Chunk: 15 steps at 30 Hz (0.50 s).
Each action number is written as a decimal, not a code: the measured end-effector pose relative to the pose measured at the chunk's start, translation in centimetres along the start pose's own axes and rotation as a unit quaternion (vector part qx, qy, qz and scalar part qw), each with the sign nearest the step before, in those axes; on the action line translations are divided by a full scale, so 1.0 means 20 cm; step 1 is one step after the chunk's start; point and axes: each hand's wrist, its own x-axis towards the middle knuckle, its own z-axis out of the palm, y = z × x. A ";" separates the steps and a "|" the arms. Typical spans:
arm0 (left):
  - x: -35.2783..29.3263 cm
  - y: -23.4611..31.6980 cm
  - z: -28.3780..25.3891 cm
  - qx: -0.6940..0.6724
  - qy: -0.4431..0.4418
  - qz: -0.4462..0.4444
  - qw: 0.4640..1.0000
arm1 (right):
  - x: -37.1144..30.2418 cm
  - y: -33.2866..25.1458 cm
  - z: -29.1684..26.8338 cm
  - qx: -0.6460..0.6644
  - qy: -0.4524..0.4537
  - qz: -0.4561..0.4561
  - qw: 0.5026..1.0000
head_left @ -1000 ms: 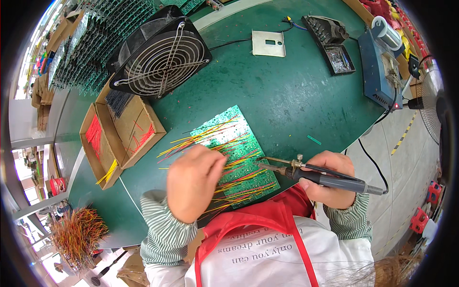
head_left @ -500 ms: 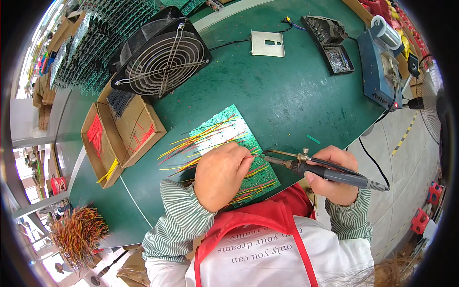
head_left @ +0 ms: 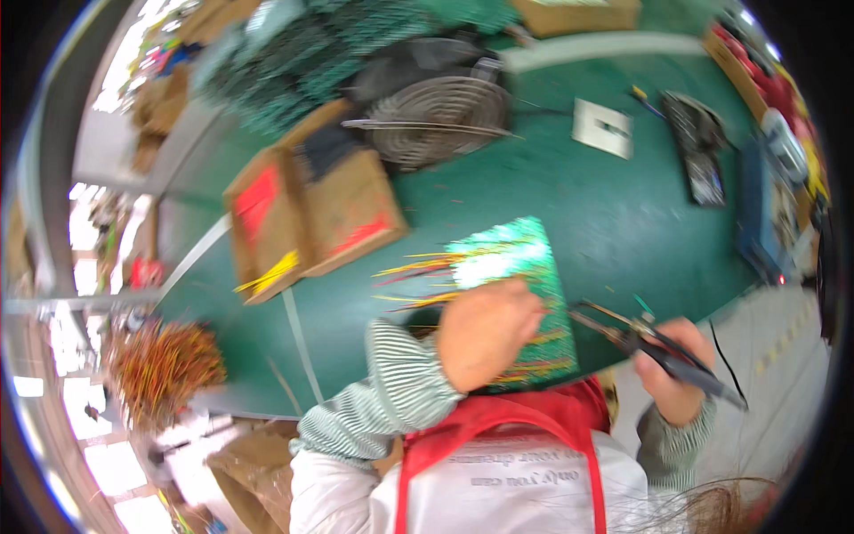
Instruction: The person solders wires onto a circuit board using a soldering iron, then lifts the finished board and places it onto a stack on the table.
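Observation:
A green circuit board [head_left: 553, 271] lies on the table in front of me, with thin red and yellow wires [head_left: 414, 265] sticking out past its left side. My left hand [head_left: 485, 334] rests over the board, fingers drawn together in a pinch near its right part. Motion blur and the hand itself hide what is between the fingertips. In my right hand [head_left: 680, 367] is a dark soldering iron [head_left: 663, 350] with a thin feed tube along it. Its tip points left, close to the board's right edge and apart from my left fingers.
A cardboard tray [head_left: 296, 214] of cut wires stands to the left, beside a black fan [head_left: 436, 125]. Green boards [head_left: 302, 67] are stacked behind. A metal plate [head_left: 602, 129], black holder [head_left: 698, 147] and blue soldering unit [head_left: 765, 214] stand right. A wire bundle [head_left: 169, 369] is at lower left.
The whole view has swung, shifting the scene to the right and blurring it. The soldering iron's tip has drawn back to the right from my left fingertips. My left hand stays over the board.

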 end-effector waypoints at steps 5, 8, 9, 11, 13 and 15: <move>-0.09 -0.05 -0.21 0.056 0.123 0.007 0.991 | -0.09 -0.04 -0.02 0.028 0.037 0.149 0.988; -0.21 -0.12 -0.27 0.021 0.191 -0.026 0.981 | -0.08 0.06 -0.02 0.032 -0.037 0.073 0.996; -0.26 -0.17 -0.28 -0.034 0.219 -0.035 0.974 | -0.06 0.05 -0.02 0.035 -0.052 0.079 0.995; -0.33 -0.24 -0.28 -0.062 0.220 -0.073 0.971 | -0.06 0.05 -0.02 0.038 -0.068 0.081 0.994; -0.39 -0.33 -0.24 -0.101 0.236 -0.135 0.957 | -0.07 0.07 -0.01 0.056 -0.057 0.084 0.993; -0.46 -0.39 -0.18 -0.093 0.236 -0.171 0.952 | -0.07 0.18 -0.02 0.060 -0.068 0.062 0.994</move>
